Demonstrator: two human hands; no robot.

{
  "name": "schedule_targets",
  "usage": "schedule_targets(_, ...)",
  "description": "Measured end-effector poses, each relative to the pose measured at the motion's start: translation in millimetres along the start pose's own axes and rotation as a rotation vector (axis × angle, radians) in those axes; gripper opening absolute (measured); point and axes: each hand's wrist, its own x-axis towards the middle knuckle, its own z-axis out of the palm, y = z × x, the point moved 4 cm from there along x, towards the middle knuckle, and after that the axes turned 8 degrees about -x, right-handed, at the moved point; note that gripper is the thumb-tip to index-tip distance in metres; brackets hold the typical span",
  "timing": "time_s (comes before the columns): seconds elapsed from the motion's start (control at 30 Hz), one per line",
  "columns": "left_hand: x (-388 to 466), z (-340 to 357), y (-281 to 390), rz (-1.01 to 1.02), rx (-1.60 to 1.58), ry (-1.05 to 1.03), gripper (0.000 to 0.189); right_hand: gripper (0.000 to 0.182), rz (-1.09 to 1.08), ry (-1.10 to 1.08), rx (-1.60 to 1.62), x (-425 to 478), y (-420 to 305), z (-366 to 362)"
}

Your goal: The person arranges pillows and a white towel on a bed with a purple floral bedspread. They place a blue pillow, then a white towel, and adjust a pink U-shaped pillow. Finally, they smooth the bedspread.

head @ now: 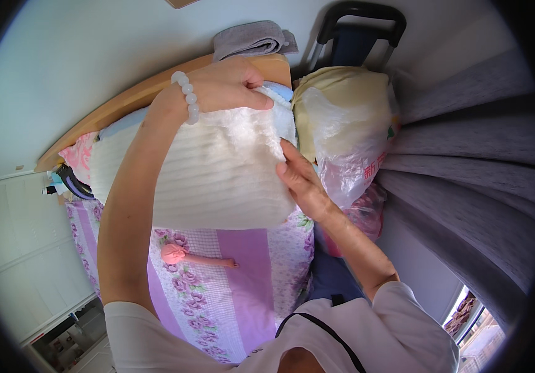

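Note:
A cream, ribbed plush cloth (pixel 202 186) lies over the head end of a bed, on top of light blue fabric (pixel 286 119). My left hand (pixel 235 88), with a white bead bracelet at the wrist, pinches the cloth's far edge near its right corner between thumb and fingers. My right hand (pixel 302 182) holds the cloth's right edge, its thumb on top and some fingers hidden under the fabric. Nearer to me, a pink item with a rounded head and thin handle (pixel 174 253) lies on the purple flowered bedsheet (pixel 244 289).
Behind the cloth runs a wooden headboard (pixel 165 84) with a folded grey cloth (pixel 249 39) on it. Plastic bags (pixel 342 154) and a black-handled frame (pixel 363 11) stand at the right, beside grey curtains (pixel 458 140). Pink patterned fabric (pixel 80 156) is at the left.

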Motion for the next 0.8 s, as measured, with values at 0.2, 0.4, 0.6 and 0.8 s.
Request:
schedule_targets(0.2, -17, -5, 2, 0.110, -0.301, 0.082, 0.018, 0.067, 0.063, -0.040, 0.348, 32, 2, -21)
schedule_targets(0.4, -22, -9, 11, 0.235, -0.452, 0.027, 0.017, 0.063, 0.155, -0.129, 0.438, 56, -2, -13)
schedule_targets(0.6, -17, -4, 6, 0.255, -0.621, -0.079, 0.019, 0.068, 0.118, -0.301, 0.711, 60, -18, 9)
schedule_targets(0.8, -9, 5, -3, 0.326, -0.617, -0.105, 0.039, 0.070, 0.119, -0.205, 0.821, 72, 0, 10)
